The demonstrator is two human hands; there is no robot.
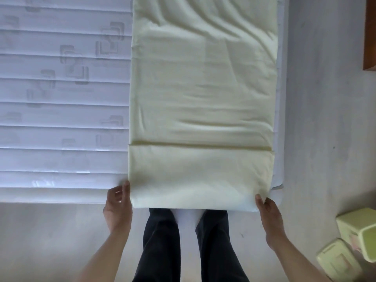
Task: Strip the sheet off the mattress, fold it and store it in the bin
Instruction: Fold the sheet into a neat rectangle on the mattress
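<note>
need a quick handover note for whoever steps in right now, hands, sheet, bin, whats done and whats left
Left hand: holds the near left corner of the pale yellow cotton sheet.
Right hand: holds the near right corner.
Sheet: off the white quilted mattress, lying on it as a long narrow strip, near end already turned over once.
Light green plastic bin: on the floor to the right, open, its lid beside it.
Done: stripping, lengthwise folds.
Left: finish folding up the strip, put it in the bin.

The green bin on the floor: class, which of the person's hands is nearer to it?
The right hand. It grips the folded sheet's near right corner, with the green bin just off to its right. The left hand holds the opposite corner, farther away.
</note>
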